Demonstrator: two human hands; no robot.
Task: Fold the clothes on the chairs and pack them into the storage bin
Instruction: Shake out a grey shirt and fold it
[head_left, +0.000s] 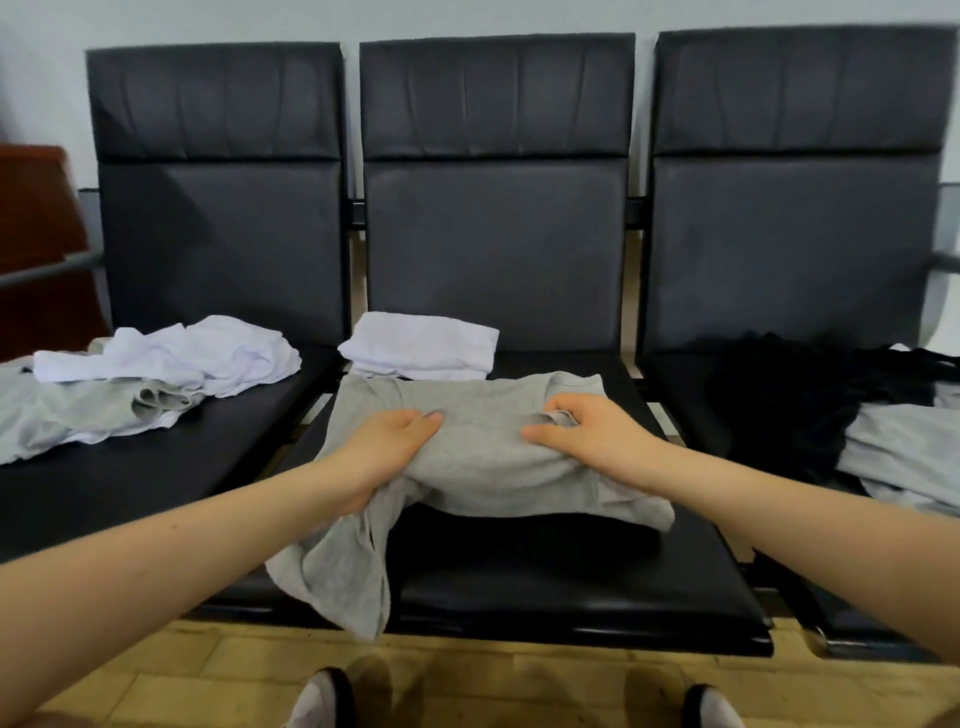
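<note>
A grey T-shirt (483, 457) lies across the middle chair seat (545, 582), partly folded, with one end drooping over the seat's front left edge. My left hand (384, 452) grips its left side, fingers curled into the cloth. My right hand (582, 431) pinches the fabric on its right side. Behind it on the same seat rests a folded white garment (421, 345). No storage bin is in view.
The left chair seat (156, 467) carries a crumpled white garment (171, 358) over grey clothes (62, 410). On the right chair lie black clothes (789, 395) and a grey garment (904, 452). A brown wooden piece (36, 234) stands far left. My feet show on the tiled floor (467, 675).
</note>
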